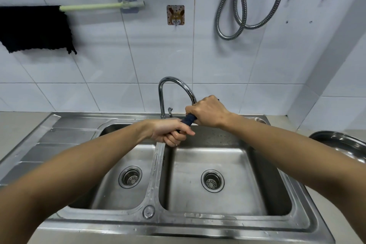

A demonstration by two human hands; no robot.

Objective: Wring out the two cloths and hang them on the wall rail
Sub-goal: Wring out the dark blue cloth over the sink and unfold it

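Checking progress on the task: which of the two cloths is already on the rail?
The black cloth, draped over the wall rail at upper left. The dark blue cloth is twisted between both hands above the sink.

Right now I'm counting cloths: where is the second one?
The dark blue cloth is twisted between the left hand and right hand, over the sink, just in front of the tap.

Wall: glossy white square tiles (103,61), filling the upper frame.
Upper right: coiled silver metal shower hose (245,6).
Centre top: cartoon-rabbit adhesive hook (175,15).
Bottom: stainless steel double-basin sink (156,164), curved chrome tap (170,89), grey countertop (17,125).
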